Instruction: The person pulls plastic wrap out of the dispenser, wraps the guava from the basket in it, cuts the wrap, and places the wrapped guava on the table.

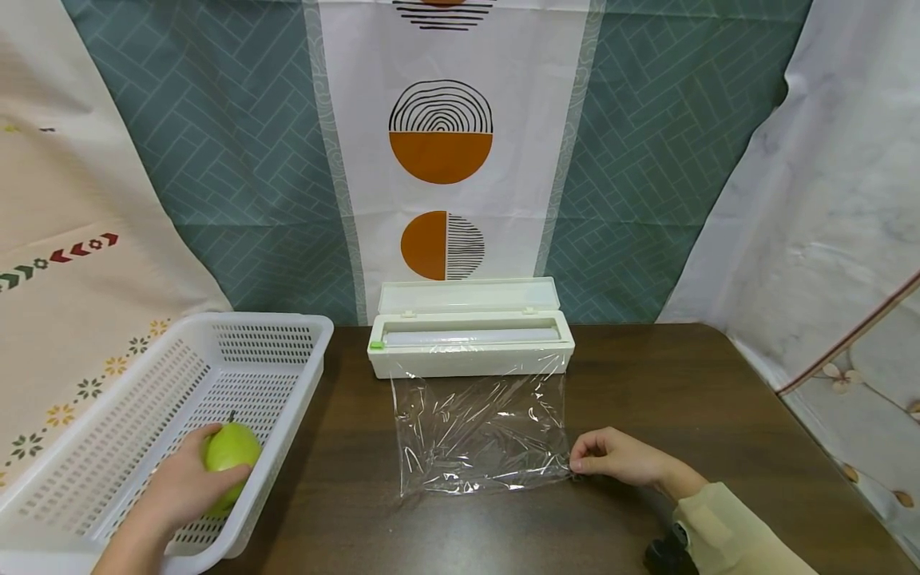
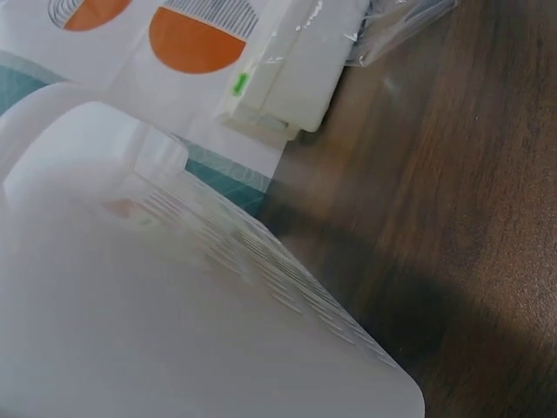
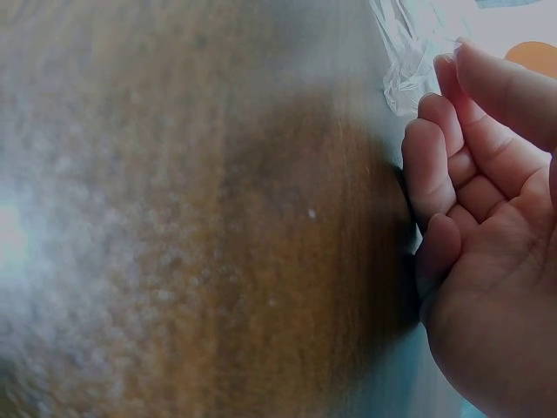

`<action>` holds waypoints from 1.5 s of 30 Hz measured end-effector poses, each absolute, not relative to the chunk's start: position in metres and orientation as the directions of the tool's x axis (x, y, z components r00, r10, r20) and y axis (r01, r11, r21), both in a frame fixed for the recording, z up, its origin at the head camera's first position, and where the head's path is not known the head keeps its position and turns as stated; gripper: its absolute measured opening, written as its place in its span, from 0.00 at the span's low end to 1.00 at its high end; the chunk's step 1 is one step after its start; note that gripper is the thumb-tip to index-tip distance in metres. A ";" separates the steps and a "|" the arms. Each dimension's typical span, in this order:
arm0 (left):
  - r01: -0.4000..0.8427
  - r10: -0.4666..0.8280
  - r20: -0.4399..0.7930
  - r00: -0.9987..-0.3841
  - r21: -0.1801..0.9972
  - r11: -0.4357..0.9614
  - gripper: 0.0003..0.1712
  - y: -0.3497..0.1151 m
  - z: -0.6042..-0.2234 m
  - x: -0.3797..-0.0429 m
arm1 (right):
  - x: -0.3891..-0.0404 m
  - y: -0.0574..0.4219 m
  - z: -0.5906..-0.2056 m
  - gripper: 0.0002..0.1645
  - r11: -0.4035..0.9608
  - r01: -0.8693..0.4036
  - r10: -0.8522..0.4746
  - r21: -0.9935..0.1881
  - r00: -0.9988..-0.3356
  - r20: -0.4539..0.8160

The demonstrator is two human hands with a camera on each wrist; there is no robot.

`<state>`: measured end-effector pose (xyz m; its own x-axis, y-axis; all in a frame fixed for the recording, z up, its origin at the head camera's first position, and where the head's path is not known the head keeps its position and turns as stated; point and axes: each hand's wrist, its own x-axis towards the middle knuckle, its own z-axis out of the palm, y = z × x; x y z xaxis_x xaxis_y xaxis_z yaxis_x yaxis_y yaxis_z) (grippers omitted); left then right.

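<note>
pear (image 1: 233,451) in the white basket (image 1: 266,319) is gripped by the fingers of the left hand (image 1: 185,483); clear film (image 1: 496,431) on the table (image 1: 647,383) is pinched at a near corner by the right hand (image 1: 614,459). imo it's best held lightly, uncreased.

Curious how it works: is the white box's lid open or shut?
Open: the lid stands raised at the back, exposing the roll.

Pear: 1, green, rounded fruit with dark stem (image 1: 235,447), upright, left hand (image 1: 180,483) curled round it, in the near end of a white perforated plastic basket (image 1: 284,415), left.

Film: 1 clear, wrinkled plastic sheet (image 1: 481,435), drawn nearward from a white open-lidded box (image 1: 470,365); near right corner pinched by right hand (image 1: 621,457).
</note>
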<state>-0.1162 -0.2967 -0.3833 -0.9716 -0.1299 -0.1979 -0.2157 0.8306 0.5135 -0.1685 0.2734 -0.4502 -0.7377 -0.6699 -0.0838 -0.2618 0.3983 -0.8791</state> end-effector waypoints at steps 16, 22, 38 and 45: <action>-0.179 -0.119 -0.150 -0.981 0.493 0.851 0.49 -0.294 -0.386 -0.117 | -0.166 0.273 -0.448 0.10 0.382 -0.237 -0.671 -0.893 -0.736 -0.091; -0.220 -0.156 -0.164 -0.974 0.521 0.825 0.54 -0.294 -0.382 -0.116 | -0.167 0.273 -0.450 0.10 0.372 -0.244 -0.674 -0.896 -0.735 -0.079; -0.178 -0.198 -0.032 -0.980 0.587 0.790 0.65 -0.289 -0.367 -0.113 | -0.167 0.273 -0.448 0.11 0.387 -0.231 -0.664 -0.893 -0.741 -0.096; -0.191 -0.244 0.011 -0.970 0.588 0.786 0.64 -0.285 -0.361 -0.113 | -0.166 0.272 -0.446 0.10 0.384 -0.230 -0.665 -0.894 -0.741 -0.095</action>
